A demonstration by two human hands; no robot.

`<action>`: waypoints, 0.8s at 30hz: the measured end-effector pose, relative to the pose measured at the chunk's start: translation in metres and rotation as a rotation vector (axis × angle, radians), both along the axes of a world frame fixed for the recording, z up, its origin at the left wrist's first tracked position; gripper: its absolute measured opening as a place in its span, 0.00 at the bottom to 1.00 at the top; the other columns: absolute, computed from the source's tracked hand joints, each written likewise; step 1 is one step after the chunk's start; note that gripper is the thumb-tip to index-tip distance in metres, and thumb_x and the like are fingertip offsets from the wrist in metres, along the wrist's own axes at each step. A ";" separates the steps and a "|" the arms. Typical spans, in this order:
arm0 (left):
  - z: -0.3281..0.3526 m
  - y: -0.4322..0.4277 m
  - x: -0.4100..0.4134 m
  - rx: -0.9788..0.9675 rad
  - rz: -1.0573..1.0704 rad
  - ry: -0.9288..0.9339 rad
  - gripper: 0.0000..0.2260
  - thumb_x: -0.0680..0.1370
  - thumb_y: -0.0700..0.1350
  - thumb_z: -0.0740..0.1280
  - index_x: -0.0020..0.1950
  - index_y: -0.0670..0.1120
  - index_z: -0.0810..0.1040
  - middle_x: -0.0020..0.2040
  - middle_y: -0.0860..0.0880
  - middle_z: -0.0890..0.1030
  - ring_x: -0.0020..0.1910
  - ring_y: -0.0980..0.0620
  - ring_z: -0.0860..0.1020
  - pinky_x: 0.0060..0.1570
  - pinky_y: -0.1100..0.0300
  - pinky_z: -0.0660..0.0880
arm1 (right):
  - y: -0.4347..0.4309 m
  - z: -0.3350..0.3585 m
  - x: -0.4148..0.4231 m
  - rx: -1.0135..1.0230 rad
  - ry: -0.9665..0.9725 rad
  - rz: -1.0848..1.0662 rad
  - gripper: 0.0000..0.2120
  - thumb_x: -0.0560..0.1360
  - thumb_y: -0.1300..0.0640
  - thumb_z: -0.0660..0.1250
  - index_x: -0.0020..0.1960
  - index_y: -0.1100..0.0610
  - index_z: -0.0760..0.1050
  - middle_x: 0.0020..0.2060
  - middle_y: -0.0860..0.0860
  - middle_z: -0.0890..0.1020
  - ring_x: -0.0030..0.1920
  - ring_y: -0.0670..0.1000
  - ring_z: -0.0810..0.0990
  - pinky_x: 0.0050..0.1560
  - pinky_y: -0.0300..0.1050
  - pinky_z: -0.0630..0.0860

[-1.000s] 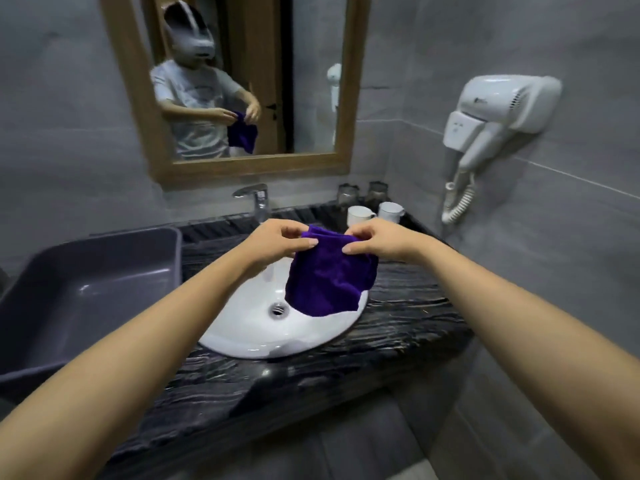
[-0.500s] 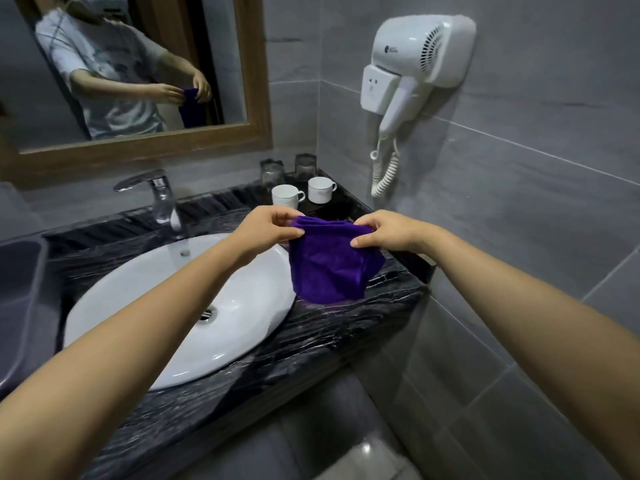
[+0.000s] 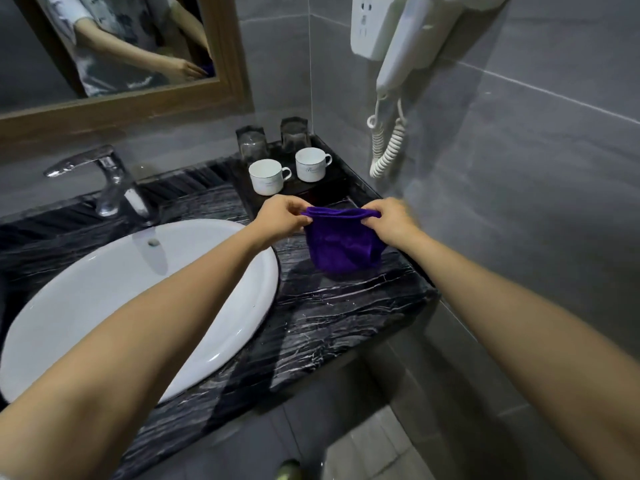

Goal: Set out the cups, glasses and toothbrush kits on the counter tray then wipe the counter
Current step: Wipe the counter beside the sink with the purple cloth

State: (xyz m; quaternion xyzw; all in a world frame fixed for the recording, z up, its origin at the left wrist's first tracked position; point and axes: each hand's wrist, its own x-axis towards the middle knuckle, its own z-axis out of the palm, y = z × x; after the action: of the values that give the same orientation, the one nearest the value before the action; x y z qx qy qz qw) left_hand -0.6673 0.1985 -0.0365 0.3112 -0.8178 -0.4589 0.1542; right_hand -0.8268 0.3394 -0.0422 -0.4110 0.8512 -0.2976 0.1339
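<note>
A purple cloth (image 3: 341,244) hangs folded just above the black marble counter (image 3: 332,306), right of the basin. My left hand (image 3: 282,216) pinches its top left edge and my right hand (image 3: 391,218) pinches its top right edge. Behind my hands a dark tray (image 3: 334,183) sits in the counter's back right corner. On it stand two white cups (image 3: 268,176) (image 3: 311,164) in front and two clear glasses (image 3: 252,145) (image 3: 294,133) behind them. No toothbrush kits are visible.
A white round basin (image 3: 121,306) fills the counter's left, with a chrome tap (image 3: 107,178) behind it. A wall hair dryer (image 3: 405,39) with a coiled cord (image 3: 386,147) hangs over the right side near the tray. A wood-framed mirror (image 3: 138,95) is on the back wall.
My view has swung right and down, so the grey tub on the left has left the frame. Both hands carried the cloth from over the basin to the counter near the tray.
</note>
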 end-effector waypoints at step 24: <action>-0.131 -0.046 0.031 -0.485 -0.079 -0.466 0.31 0.78 0.55 0.60 0.74 0.37 0.56 0.76 0.37 0.54 0.76 0.41 0.50 0.74 0.53 0.47 | -0.056 -0.105 0.012 0.408 0.181 0.462 0.38 0.74 0.32 0.54 0.76 0.52 0.55 0.75 0.53 0.59 0.76 0.56 0.52 0.76 0.54 0.51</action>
State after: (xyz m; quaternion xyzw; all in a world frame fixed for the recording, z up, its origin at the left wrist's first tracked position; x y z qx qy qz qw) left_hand -0.6362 0.1523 -0.1673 0.3299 -0.9278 -0.1733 0.0148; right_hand -0.8147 0.2831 -0.1471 -0.5829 0.7860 -0.0449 0.2011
